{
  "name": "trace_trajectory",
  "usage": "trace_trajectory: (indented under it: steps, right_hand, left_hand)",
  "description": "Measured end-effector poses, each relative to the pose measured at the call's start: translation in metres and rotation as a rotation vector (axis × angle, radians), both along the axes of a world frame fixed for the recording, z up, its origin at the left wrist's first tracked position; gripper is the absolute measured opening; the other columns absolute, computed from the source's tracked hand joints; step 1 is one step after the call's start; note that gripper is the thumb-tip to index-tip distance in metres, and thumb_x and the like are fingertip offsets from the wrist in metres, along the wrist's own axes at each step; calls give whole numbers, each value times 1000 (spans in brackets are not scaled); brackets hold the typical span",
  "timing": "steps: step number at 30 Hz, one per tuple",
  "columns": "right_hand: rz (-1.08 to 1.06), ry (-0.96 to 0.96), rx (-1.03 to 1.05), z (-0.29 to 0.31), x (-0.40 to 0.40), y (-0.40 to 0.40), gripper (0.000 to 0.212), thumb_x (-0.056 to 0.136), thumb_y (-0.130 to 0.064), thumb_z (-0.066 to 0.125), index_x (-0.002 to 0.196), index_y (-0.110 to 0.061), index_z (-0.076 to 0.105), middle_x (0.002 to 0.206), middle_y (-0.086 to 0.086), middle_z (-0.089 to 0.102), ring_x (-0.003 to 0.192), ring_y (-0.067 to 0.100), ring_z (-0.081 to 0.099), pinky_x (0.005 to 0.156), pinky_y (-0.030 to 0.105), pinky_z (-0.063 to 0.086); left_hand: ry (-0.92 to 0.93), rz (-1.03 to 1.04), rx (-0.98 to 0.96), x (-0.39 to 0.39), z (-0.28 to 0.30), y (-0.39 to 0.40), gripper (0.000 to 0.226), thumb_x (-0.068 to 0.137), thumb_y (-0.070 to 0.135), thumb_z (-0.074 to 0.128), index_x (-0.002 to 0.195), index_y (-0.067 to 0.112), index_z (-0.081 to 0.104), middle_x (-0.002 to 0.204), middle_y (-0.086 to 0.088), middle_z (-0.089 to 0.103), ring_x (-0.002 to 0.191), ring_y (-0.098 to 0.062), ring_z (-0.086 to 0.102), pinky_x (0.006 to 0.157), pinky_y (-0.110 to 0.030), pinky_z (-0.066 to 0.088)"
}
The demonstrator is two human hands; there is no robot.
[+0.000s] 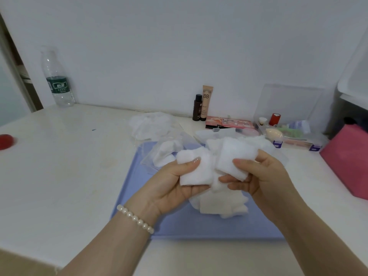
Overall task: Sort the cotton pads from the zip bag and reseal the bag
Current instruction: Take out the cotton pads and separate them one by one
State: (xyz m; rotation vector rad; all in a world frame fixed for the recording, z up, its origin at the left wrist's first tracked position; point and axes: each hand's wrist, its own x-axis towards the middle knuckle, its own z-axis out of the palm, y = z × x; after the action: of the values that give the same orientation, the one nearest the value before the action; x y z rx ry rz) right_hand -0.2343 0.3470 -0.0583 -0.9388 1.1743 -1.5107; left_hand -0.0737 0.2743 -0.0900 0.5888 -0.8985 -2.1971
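Observation:
Both hands hold white cotton pads above a blue mat (pixel 179 222). My left hand (pixel 173 182) grips one stack of cotton pads (pixel 194 172) with the thumb on top. My right hand (pixel 260 176) pinches another stack of pads (pixel 237 156). A loose heap of pads (pixel 223 204) lies on the mat under my hands. The clear zip bag (pixel 165 154) lies open behind my left hand with a few pads inside. Another clear bag of white cotton (pixel 151 124) rests further back.
A water bottle (pixel 57 80) stands at the back left, a red object (pixel 6 141) at the left edge. A dark bottle (pixel 198 107), BB tube (pixel 207 101), palette (pixel 229 122) and clear organiser box (pixel 292 126) line the wall. A pink box (pixel 348 158) sits right.

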Motion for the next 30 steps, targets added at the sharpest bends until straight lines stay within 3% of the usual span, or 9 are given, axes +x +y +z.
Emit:
trace_trajectory:
  steps: [6,11,13,18,21,23,27,30]
  right_hand:
    - [90,62,-49,4,12,6,26,67,-15,62,87,1,62,63,17,67,46,23,64,37,21,46]
    - [-2,66,13,-10,23,0,20,65,-21,67,75,-4,62,62,17,66,45,23,64,38,23,48]
    - [-48,71,22,-13,25,-1,22,65,-23,68,73,-4,62,64,19,66,46,23,64,39,23,47]
    - [-15,19,-8,-11,29,0,24,66,-23,64,73,-2,57,44,11,55,33,17,52,34,18,37]
    - [-17,62,-15,-12,30,0,24,67,-24,65,72,-2,59,40,11,48,29,16,45,32,18,33]
    - [-69,117,-7,-16,30,-2,18,71,-22,67,69,-5,61,41,13,48,29,17,45,33,19,33]
    - [-141,182,-14,-21,29,-4,16,81,-14,67,69,-5,61,41,12,51,31,19,47,34,19,34]
    - [-165,212,-31,-21,30,-3,17,82,-12,67,70,-2,61,42,12,53,31,19,48,35,19,35]
  left_hand:
    - [-94,71,-99,-5,-4,1,35,77,8,59,110,1,63,113,-18,66,100,-30,64,84,-40,54]
    - [-94,44,-169,-10,-6,5,27,72,10,62,95,4,74,107,-20,69,101,-34,64,85,-39,53]
    - [-81,41,-178,-11,-6,6,31,76,12,61,104,3,69,112,-21,67,109,-38,61,89,-40,52]
    - [-76,60,-248,-14,-7,6,38,85,11,61,121,-2,58,121,-25,61,99,-29,62,89,-40,52]
    - [-93,75,-245,-14,-8,7,31,91,8,54,120,-2,58,122,-26,59,113,-36,58,102,-45,45]
    - [-67,84,-204,-15,-8,7,30,91,8,50,118,-2,59,120,-26,61,117,-37,56,102,-46,44]
    - [5,69,-70,-17,-8,5,41,99,27,39,127,0,52,126,-24,58,122,-36,53,103,-46,43]
    - [51,47,14,-17,-5,5,68,83,54,41,126,3,53,125,-21,60,120,-32,55,99,-39,46]
